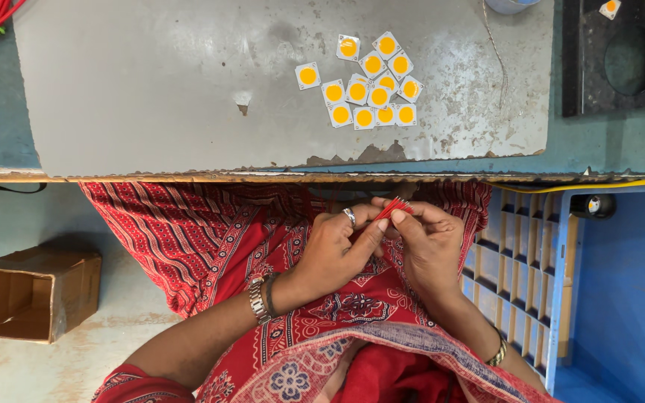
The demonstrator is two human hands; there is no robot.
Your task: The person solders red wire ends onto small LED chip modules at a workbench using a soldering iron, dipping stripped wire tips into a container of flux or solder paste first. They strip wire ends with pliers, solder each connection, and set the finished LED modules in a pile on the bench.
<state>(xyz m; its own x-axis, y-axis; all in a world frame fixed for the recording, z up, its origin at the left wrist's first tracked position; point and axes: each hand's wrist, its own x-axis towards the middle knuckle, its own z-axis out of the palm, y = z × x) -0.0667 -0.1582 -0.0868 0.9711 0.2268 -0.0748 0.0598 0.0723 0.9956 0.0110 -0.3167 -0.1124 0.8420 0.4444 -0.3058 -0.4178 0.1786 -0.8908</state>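
Both hands are seen low at centre frame, over a red patterned lap: left hand (334, 250) and right hand (431, 246) are pinched together on a small bundle of red wires (393, 208), just below the table edge. Square chips with yellow discs (367, 82) are clustered on the grey table sheet (151, 89), upper centre. A cardboard box (35, 295) is noted at lower left.

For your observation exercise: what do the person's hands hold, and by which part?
Both hands, left hand and right hand, pinch a small bundle of red wires near its lower end.
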